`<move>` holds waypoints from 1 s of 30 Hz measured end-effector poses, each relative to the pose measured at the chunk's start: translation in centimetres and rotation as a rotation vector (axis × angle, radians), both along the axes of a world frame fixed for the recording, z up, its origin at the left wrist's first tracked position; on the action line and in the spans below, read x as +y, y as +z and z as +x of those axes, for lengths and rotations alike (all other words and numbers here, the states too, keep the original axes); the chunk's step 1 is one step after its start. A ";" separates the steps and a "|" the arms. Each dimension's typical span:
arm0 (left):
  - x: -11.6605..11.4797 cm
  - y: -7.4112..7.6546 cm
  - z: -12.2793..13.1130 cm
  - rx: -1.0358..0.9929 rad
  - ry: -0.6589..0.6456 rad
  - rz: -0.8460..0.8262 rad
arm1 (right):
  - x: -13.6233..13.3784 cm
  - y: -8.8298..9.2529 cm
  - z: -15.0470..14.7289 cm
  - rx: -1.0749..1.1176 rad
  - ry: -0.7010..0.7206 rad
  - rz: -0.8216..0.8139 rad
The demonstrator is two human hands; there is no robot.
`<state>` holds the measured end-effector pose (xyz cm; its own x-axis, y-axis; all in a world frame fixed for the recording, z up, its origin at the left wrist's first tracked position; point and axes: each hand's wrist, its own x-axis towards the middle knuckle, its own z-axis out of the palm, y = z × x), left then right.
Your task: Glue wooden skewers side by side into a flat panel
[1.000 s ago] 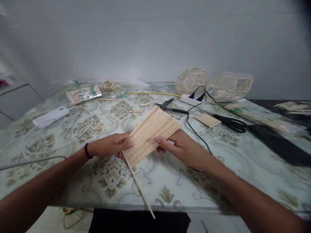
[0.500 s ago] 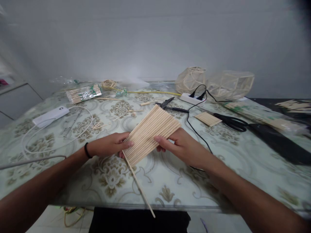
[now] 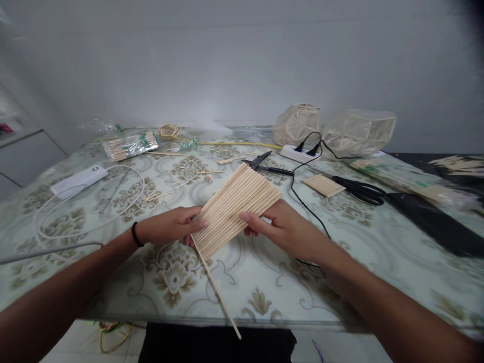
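Observation:
Between my two hands is a flat panel of thin wooden sticks [image 3: 236,209] laid side by side, tilted above the flowered tablecloth. My left hand [image 3: 185,224], with a black band at the wrist, pinches the panel's left end, thumb on top. My right hand [image 3: 274,227] grips the lower right edge, its thumb on the upper face and its fingers mostly hidden beneath. A single long stick [image 3: 217,290] slants from the panel's left end, near my left fingers, down past the table's front edge. Pliers [image 3: 260,161] with black handles lie just behind the panel.
Scissors [image 3: 363,191] and a small stick panel [image 3: 324,185] lie to the right. Behind stand a power strip [image 3: 298,154] with black cables and two stick-framed polyhedra [image 3: 297,126]. At left are a white corded device [image 3: 79,181], bagged sticks [image 3: 130,146] and loose stick pieces [image 3: 153,195].

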<state>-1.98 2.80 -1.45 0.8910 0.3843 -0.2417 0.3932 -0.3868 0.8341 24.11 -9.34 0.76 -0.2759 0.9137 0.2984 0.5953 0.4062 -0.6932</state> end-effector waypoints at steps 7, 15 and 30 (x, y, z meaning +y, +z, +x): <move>0.1 -0.2 0.0 -0.005 0.000 -0.008 | 0.0 0.1 0.0 0.012 0.012 -0.001; 0.0 0.1 0.0 -0.017 -0.006 0.005 | 0.0 0.4 -0.1 0.010 0.025 0.011; 0.0 0.0 0.0 -0.008 -0.006 0.000 | 0.2 0.1 0.0 0.036 0.038 -0.022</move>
<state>-1.98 2.81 -1.45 0.8951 0.3794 -0.2342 0.3840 -0.3892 0.8373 24.13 -9.13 0.89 -0.3003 0.9090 0.2890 0.5542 0.4129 -0.7227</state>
